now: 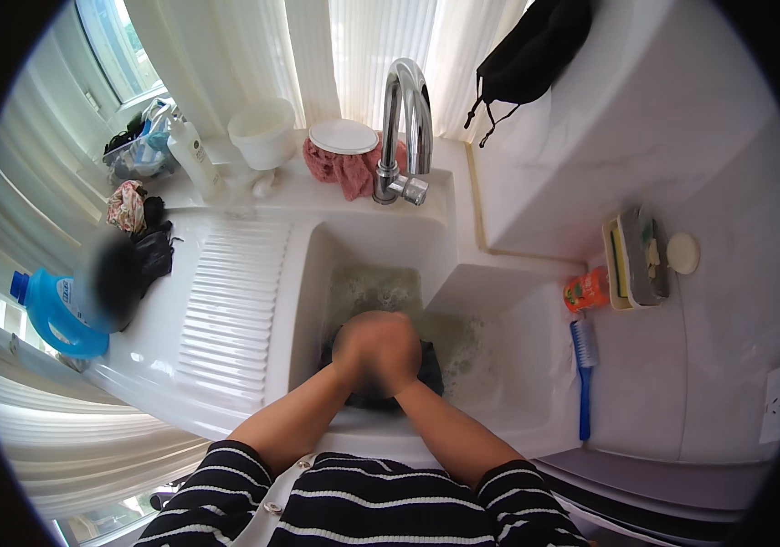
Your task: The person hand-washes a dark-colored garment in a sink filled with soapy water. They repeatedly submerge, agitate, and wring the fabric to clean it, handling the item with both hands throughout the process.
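Note:
Both my hands are pressed together over a dark wet cloth (426,369) in the white sink basin (354,246), which holds soapy water. My left hand (358,351) and my right hand (401,354) are blurred, fingers closed on the bunched cloth. Most of the cloth is hidden under my hands; dark edges show at the right and below. A chrome tap (408,128) stands behind the basin.
A ribbed draining board (230,301) lies left of the basin, with dark clothes (135,264) and a blue detergent bottle (53,314) beyond it. A blue brush (583,374), an orange bottle (588,290) and a sponge tray (631,260) sit at the right. A white bowl (264,132) and a pink cloth (344,169) rest on the ledge.

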{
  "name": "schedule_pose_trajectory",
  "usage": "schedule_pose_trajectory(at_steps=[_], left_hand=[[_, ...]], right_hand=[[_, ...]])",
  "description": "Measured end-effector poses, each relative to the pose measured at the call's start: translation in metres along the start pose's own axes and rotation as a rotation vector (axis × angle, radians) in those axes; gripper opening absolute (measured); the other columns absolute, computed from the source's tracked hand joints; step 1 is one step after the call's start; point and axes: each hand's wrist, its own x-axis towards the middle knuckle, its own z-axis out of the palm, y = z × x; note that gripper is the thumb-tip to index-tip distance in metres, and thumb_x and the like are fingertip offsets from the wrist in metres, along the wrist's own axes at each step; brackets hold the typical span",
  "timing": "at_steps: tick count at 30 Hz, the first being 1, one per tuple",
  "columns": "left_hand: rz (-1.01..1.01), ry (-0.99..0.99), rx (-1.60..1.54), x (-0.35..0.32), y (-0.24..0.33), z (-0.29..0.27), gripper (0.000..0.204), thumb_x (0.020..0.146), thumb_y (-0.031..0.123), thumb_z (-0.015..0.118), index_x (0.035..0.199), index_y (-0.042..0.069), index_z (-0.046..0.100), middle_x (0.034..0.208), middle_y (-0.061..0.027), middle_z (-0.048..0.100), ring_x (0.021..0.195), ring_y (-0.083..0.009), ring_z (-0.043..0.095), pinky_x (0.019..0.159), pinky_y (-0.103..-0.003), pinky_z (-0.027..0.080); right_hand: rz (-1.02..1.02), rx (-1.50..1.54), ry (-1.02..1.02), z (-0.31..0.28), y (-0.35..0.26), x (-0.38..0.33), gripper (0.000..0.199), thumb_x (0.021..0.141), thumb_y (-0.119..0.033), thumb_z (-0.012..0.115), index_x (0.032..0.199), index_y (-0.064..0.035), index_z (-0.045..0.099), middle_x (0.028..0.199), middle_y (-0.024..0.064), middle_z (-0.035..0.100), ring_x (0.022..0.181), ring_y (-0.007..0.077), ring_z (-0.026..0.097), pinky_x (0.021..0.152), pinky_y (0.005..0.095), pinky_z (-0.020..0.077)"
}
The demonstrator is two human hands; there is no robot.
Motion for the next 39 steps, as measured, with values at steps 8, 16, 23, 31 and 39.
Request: schedule_pose_trajectory(at_steps=[8, 16, 23, 31, 39], left_hand=[[-0.173, -0.065, -0.422, -0.002, 0.002, -0.005, 0.027, 0.091, 0.035, 0.054, 0.087, 0.008, 0.059, 0.088, -0.0042, 0.06, 0.08, -0.014, 0.058, 0.07, -0.029, 0.046], [-0.297, -0.083, 0.038, 0.026, -0.005, -0.039, 0.042, 0.079, 0.022, 0.068, 0.114, 0.002, 0.058, 0.109, -0.0118, 0.063, 0.103, -0.0247, 0.058, 0.088, -0.033, 0.046], [0.192, 0.522, 0.689, 0.105, 0.028, -0.046, 0.048, 0.085, 0.037, 0.064, 0.126, 0.014, 0.054, 0.108, -0.0225, 0.058, 0.106, -0.037, 0.056, 0.085, -0.043, 0.048], [-0.053, 0.464, 1.167, 0.152, -0.042, -0.035, 0.049, 0.09, 0.041, 0.056, 0.132, 0.019, 0.045, 0.116, -0.0214, 0.053, 0.102, -0.0432, 0.057, 0.082, -0.049, 0.05], [0.03, 0.471, 0.864, 0.165, -0.057, -0.058, 0.053, 0.082, 0.03, 0.068, 0.127, 0.011, 0.047, 0.109, -0.0227, 0.061, 0.097, -0.0345, 0.062, 0.081, -0.041, 0.051]], right_hand=[[0.067, 0.169, -0.075, -0.019, -0.053, 0.019, 0.026, 0.081, -0.008, 0.061, 0.065, -0.0026, 0.042, 0.063, 0.0097, 0.045, 0.063, 0.024, 0.048, 0.061, 0.034, 0.0415], [0.224, -0.08, -0.394, -0.008, 0.045, 0.038, 0.028, 0.086, -0.016, 0.059, 0.066, 0.0008, 0.048, 0.071, 0.0181, 0.053, 0.064, 0.0361, 0.052, 0.058, 0.0452, 0.0398], [0.233, -0.423, -0.432, 0.009, 0.071, 0.095, 0.03, 0.089, -0.031, 0.06, 0.101, -0.0032, 0.06, 0.095, 0.0167, 0.063, 0.084, 0.0375, 0.059, 0.074, 0.0457, 0.0472], [0.185, -0.853, -0.81, 0.055, 0.089, 0.041, 0.059, 0.095, -0.033, 0.049, 0.147, -0.0182, 0.025, 0.152, 0.0112, 0.023, 0.136, 0.0396, 0.023, 0.104, 0.0612, 0.0229], [0.2, -0.7, -0.433, 0.048, 0.105, 0.04, 0.064, 0.074, -0.037, 0.076, 0.125, -0.0066, 0.052, 0.126, 0.0187, 0.053, 0.114, 0.0375, 0.049, 0.093, 0.0466, 0.0403]])
